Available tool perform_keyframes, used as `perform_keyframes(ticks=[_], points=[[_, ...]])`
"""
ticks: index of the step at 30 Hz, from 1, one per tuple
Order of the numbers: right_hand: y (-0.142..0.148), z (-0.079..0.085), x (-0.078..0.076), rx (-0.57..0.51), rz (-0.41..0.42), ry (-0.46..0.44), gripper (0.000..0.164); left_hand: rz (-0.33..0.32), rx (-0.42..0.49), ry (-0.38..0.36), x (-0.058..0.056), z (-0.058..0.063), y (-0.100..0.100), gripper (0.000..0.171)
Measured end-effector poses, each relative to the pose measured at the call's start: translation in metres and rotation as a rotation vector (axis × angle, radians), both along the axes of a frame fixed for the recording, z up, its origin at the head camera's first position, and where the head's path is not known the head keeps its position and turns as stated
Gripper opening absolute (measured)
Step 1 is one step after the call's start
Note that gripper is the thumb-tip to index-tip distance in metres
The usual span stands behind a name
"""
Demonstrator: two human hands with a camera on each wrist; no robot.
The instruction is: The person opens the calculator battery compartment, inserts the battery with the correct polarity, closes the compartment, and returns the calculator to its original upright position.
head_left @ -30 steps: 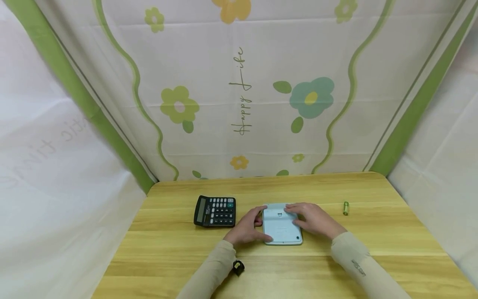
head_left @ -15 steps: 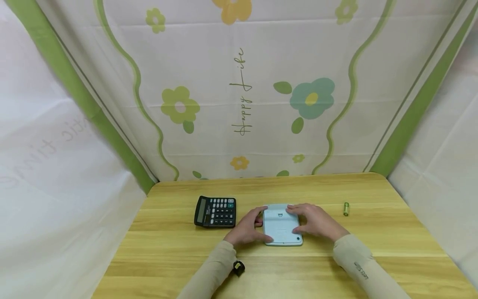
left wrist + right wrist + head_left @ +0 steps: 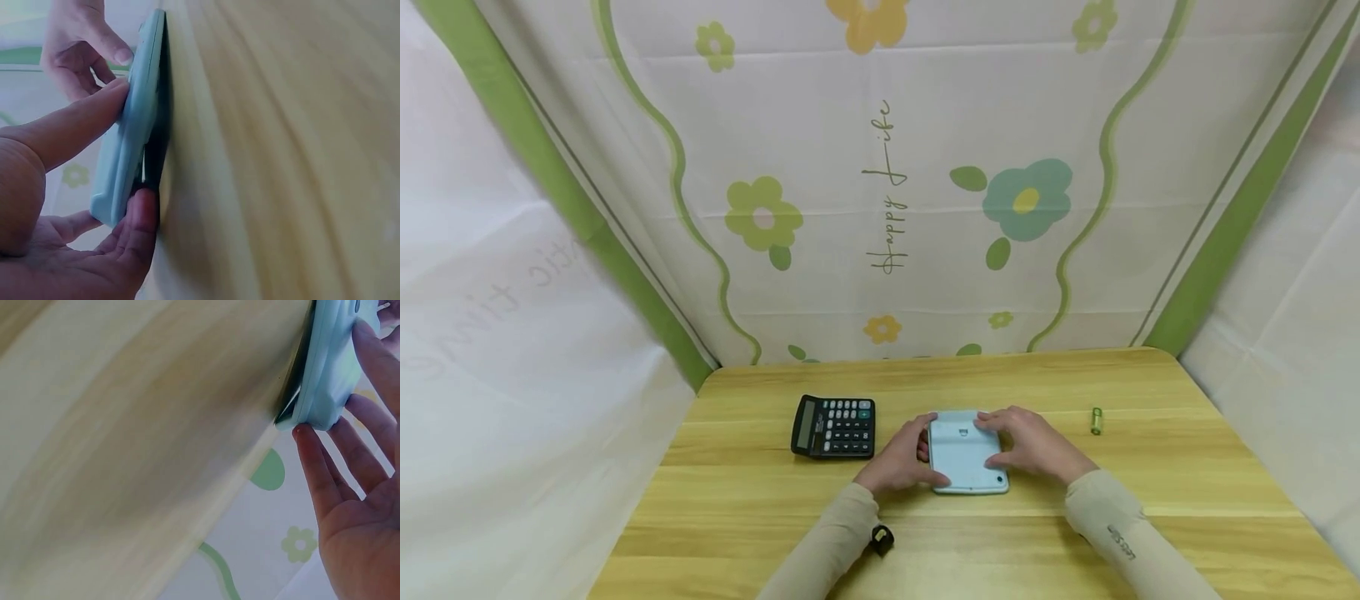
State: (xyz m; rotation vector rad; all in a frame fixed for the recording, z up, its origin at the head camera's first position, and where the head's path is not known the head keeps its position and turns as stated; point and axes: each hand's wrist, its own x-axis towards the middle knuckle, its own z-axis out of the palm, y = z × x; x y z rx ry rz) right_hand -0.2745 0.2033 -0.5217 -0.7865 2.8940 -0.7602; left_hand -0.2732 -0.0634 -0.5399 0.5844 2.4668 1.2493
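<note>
A light blue calculator (image 3: 967, 454) lies back side up at the middle of the table. My left hand (image 3: 901, 458) grips its left edge; in the left wrist view the thumb is on the back and the curled fingertips (image 3: 142, 209) reach under the raised edge. On the opposite side, my right hand (image 3: 1033, 442) touches the calculator with thumb and fingers. In the right wrist view the right thumb rests on the back, and the rather straight fingers (image 3: 315, 462) meet the end edge. The calculator's keys face down and are hidden.
A black calculator (image 3: 833, 427) lies keys up to the left. A small green battery (image 3: 1097, 421) is on the right part of the wooden table (image 3: 730, 517). A small black object (image 3: 882, 540) is beside my left sleeve. Printed curtains surround the table.
The right thumb has shifted slightly lower and leftward on the calculator's back. My left hand keeps its grip, and the calculator stays in nearly the same place.
</note>
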Motion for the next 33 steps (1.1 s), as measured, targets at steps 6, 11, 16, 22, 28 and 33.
perform_keyframes(ticks=[6,11,16,22,28,33], points=[[-0.001,0.001,-0.002,-0.038,-0.033,-0.025,0.059,0.021,0.116,-0.046,-0.001,0.006,-0.001,0.112],[0.000,0.001,-0.003,-0.068,-0.043,-0.005,0.052,0.043,0.173,-0.034,-0.004,0.012,-0.002,0.110],[-0.001,0.001,-0.006,-0.057,-0.065,0.015,0.043,0.046,0.188,-0.005,-0.004,0.017,-0.002,0.105],[0.001,0.004,-0.007,-0.046,-0.140,0.030,0.042,0.009,0.199,0.062,-0.005,0.025,0.002,0.094],[0.004,0.004,-0.007,-0.056,-0.152,0.056,0.043,0.007,0.188,0.137,-0.003,0.032,0.006,0.086],[0.003,0.003,-0.008,-0.078,-0.185,0.056,0.047,0.023,0.179,0.248,-0.001,0.039,0.011,0.077]])
